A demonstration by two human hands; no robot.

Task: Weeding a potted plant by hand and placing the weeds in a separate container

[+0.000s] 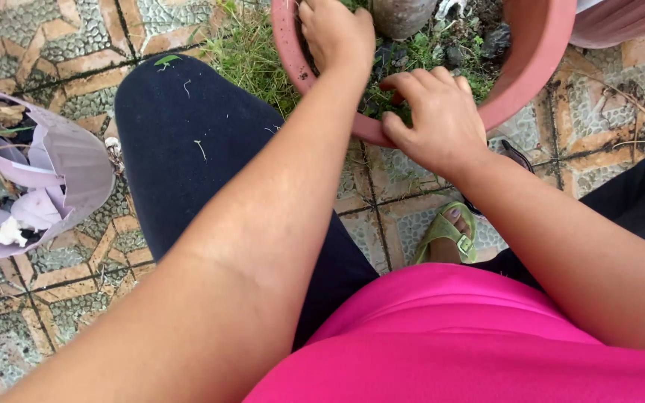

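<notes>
A large pink plant pot (539, 67) stands on the paved ground in front of me, filled with dark soil, small green weeds (427, 52) and a grey plant stem (401, 15). My left hand (334, 33) reaches over the near rim into the pot, fingers curled down into the soil and weeds; what it grips is hidden. My right hand (438, 119) rests on the near rim, fingers bent among the weeds just inside it.
A cracked pale purple container (69, 164) with dry leaves and scraps lies at the left. Grass (244, 52) grows by the pot's left side. My knee in dark trousers (188, 142) and my foot in a green sandal (449, 235) are on the patterned paving.
</notes>
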